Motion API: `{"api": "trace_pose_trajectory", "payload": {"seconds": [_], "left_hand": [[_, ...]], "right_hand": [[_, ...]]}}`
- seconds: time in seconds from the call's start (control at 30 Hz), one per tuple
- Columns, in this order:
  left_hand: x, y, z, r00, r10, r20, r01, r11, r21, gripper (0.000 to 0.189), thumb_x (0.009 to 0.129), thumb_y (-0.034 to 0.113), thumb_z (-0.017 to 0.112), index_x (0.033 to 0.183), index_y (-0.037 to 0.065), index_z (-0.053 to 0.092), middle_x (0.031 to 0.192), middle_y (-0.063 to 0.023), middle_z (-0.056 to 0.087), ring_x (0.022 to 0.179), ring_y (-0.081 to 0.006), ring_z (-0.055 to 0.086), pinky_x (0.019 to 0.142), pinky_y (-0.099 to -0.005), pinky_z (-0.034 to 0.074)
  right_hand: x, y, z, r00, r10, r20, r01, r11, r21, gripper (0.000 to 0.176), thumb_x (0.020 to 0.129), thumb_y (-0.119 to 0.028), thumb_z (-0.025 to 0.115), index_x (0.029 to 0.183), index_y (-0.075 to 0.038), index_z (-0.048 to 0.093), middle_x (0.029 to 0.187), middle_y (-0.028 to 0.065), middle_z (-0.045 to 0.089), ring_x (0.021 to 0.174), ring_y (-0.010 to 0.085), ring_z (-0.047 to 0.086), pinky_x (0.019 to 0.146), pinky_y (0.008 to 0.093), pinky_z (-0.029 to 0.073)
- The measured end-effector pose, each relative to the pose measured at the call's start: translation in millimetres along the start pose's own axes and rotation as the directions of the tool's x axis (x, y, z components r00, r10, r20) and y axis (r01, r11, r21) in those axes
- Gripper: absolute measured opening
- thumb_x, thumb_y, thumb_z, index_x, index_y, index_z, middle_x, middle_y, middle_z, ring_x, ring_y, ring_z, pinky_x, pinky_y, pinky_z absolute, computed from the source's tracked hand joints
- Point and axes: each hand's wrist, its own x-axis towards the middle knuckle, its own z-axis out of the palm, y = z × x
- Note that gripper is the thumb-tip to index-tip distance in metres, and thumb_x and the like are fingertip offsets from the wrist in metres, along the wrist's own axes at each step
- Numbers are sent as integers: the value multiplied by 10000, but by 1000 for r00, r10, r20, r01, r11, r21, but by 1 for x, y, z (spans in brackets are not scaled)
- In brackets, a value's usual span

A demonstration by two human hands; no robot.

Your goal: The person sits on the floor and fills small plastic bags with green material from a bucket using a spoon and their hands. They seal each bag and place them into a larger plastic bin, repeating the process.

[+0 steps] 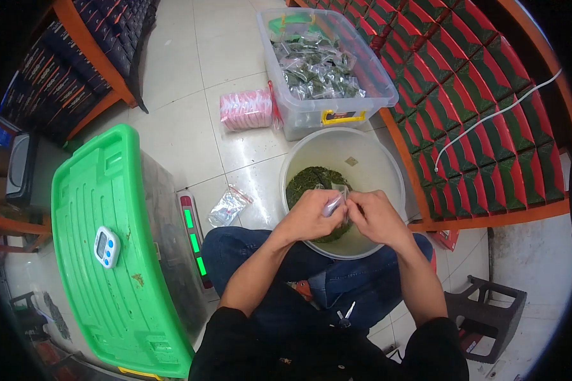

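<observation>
Over a round translucent tub (384, 165) my two hands work close together at a small clear plastic bag (340, 190). My left hand (310, 214) is wrapped round the bag's body. At the bag's edge, the fingers of my right hand (380, 217) are pinched. Loose dark green dried leaves (314, 179) lie in the tub below, partly hidden by my hands. The tub sits between my legs, against my jeans. What is inside the bag is hard to make out.
A clear bin (378, 95) of filled bags stands beyond the tub, beside a pink pack (246, 110). Left are a green-lidded box (117, 298) with a timer (107, 247), a lit scale (194, 241) and loose plastic bags (230, 206). Shelves of boxes (464, 108) flank the right, above a stool (499, 317).
</observation>
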Motion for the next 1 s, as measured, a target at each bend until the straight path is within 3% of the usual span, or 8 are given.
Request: {"api": "trace_pose_trajectory", "payload": {"seconds": [0.17, 0.37, 0.53, 0.63, 0.7, 0.83, 0.9, 1.0], "left_hand": [[-1, -4, 8, 995, -79, 55, 78, 997, 20, 184, 896, 118, 580, 789, -21, 635, 598, -144, 583, 556, -177, 578, 559, -376, 460], [7, 3, 24, 962, 14, -274, 75, 947, 312, 227, 852, 164, 626, 741, -33, 604, 661, -268, 589, 658, -481, 609, 593, -500, 479], [-1, 4, 20, 952, 73, -299, 108, 830, 546, 215, 834, 231, 684, 765, 34, 630, 651, -209, 638, 658, -428, 663, 606, -499, 540], [4, 28, 7, 907, 114, -406, 128, 843, 522, 178, 793, 199, 759, 861, 59, 673, 787, -160, 706, 748, -385, 704, 648, -464, 572], [15, 39, -6, 793, 503, -345, -320, 825, 466, 346, 734, 129, 841, 1040, 35, 709, 993, -150, 743, 891, -330, 733, 756, -379, 590], [4, 3, -27, 864, 425, -270, -268, 841, 469, 500, 691, 104, 896, 1148, 33, 706, 1120, -135, 732, 1003, -291, 723, 878, -346, 571], [4, 6, -38, 845, 422, -327, -257, 858, 445, 500, 688, 100, 900, 1144, 26, 708, 1123, -142, 731, 1015, -277, 721, 887, -346, 565], [7, 6, -45, 777, 469, -420, -279, 855, 438, 494, 660, 156, 931, 1089, 28, 721, 1071, -137, 733, 960, -255, 728, 844, -335, 564]], "right_hand": [[-9, -5, 9, 999, 36, 1, -35, 976, -216, 206, 895, -151, 640, 804, 34, 636, 703, 240, 656, 727, 442, 671, 680, 512, 531], [-1, -20, 1, 943, 167, -288, -273, 883, -383, 223, 896, -190, 655, 818, 18, 664, 752, 266, 671, 735, 484, 669, 691, 553, 543], [7, -11, 0, 952, 175, -251, -269, 870, -414, 245, 902, -217, 644, 831, 13, 690, 760, 272, 674, 732, 487, 666, 707, 553, 544], [17, -11, -14, 946, 227, -231, -298, 889, -348, 266, 900, -227, 641, 793, 11, 694, 729, 277, 661, 711, 480, 660, 698, 555, 533], [25, -14, -21, 988, 118, -102, -142, 951, -273, 283, 892, -225, 648, 738, 9, 686, 709, 263, 660, 682, 453, 658, 661, 519, 531], [49, -7, -32, 999, 24, 37, -20, 993, -113, 287, 890, -231, 640, 750, 13, 696, 708, 239, 669, 654, 415, 662, 633, 462, 531], [70, 30, -26, 965, 235, 120, -263, 845, 466, 293, 894, -225, 631, 746, 16, 707, 747, 212, 700, 645, 356, 683, 627, 409, 533], [105, 114, 42, 941, 236, 241, -177, 954, -243, 239, 916, -188, 616, 869, 10, 742, 858, 210, 733, 784, 379, 712, 723, 449, 557]]}}
